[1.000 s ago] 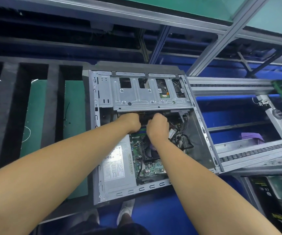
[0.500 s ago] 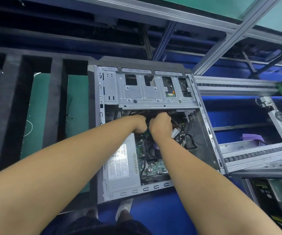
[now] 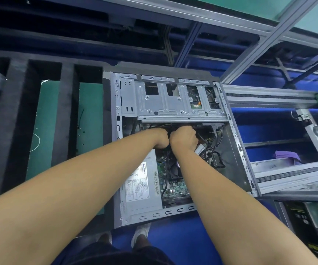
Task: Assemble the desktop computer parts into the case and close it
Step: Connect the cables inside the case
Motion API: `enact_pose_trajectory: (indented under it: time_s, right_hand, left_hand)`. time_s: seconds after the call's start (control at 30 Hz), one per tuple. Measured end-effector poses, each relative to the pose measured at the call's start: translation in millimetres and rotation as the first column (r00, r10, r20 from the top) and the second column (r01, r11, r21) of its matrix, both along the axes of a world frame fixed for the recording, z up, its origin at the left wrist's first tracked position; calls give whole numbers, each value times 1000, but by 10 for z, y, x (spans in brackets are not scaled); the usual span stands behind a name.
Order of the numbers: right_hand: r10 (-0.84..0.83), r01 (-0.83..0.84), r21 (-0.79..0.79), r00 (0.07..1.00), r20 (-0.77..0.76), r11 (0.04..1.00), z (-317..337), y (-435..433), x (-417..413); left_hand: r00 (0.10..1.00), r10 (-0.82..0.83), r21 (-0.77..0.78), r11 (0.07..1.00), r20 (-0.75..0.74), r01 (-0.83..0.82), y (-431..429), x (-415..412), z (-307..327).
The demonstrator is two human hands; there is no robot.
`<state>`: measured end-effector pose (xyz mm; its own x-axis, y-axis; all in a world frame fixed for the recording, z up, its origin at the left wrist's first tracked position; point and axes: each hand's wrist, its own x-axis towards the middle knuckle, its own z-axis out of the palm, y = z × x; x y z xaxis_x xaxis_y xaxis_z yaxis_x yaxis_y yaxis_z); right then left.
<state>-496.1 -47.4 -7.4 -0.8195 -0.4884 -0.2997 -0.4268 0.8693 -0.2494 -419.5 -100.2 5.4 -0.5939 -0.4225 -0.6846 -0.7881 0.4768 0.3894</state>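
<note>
An open grey computer case lies on its side in front of me. Its metal drive cage spans the far end. A power supply with a white label sits at the near left, beside the green motherboard. My left hand and my right hand are side by side inside the case, just below the drive cage, with fingers curled down among black cables. What the fingers hold is hidden behind the knuckles.
A black foam tray with long slots lies left of the case on a green mat. Aluminium conveyor rails run along the right. A purple cloth lies beyond the rails. My shoes show below on the blue floor.
Both hands have stayed together under the drive cage, shifting only slightly among the cables. The view has drifted a little, so the case sits lower and further right.
</note>
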Motion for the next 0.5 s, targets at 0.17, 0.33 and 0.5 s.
enact_pose_trajectory:
  time_s: [0.17,0.33,0.5]
  right_hand:
    - [-78,79,-53,997,29,995,30,-17,42]
    - [-108,107,-106,994,-4,989,13,19,95]
    - [-102,99,-125,995,-21,987,11,15,105]
  left_hand:
    - [1000,-11,-18,1000,-22,10,0,-2,-24]
    - [1000,-16,-35,999,-21,15,-5,-7,-57]
    - [999,-20,-35,999,-25,19,-12,-13,-81]
